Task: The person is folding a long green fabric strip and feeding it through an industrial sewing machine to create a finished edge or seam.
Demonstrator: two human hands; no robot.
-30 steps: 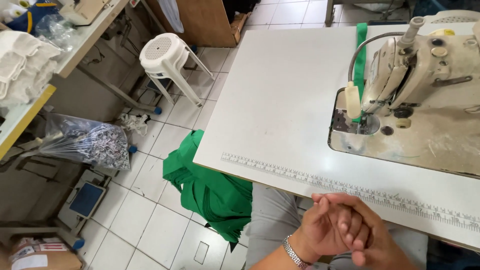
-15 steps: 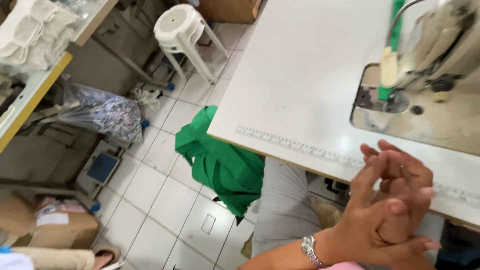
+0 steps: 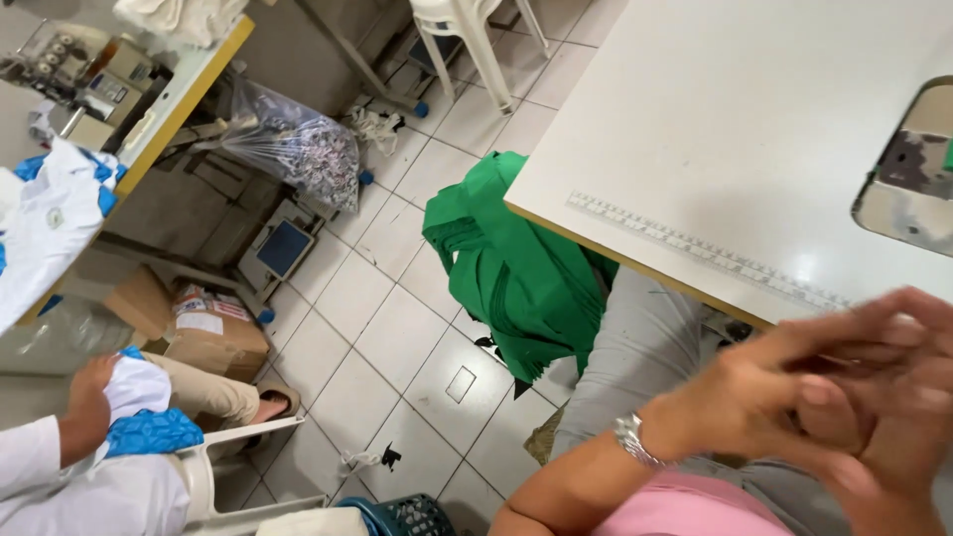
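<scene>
A clear plastic bag [image 3: 298,149] stuffed with small grey and white scraps sits on the tiled floor [image 3: 397,328] by the other worktable, and a cardboard box [image 3: 204,337] with a label on top stands near it; what is inside the box I cannot see. At the bottom edge a blue basket [image 3: 412,516] shows only its rim, contents hidden. My left hand [image 3: 764,407] and my right hand [image 3: 898,397] are pressed together in front of me, just below the near edge of the white bench [image 3: 735,119], above my grey-trousered lap. They are blurred, so I cannot tell exactly how my fingers [image 3: 874,328] lie, only that those of one hand rest against the other and hold nothing. A silver wristwatch [image 3: 632,442] sits on my left wrist. A heap of green fabric [image 3: 516,268] hangs beside the bench corner, down toward the floor. At lower left another person's hand [image 3: 87,402] holds white and blue cloth [image 3: 144,412].
</scene>
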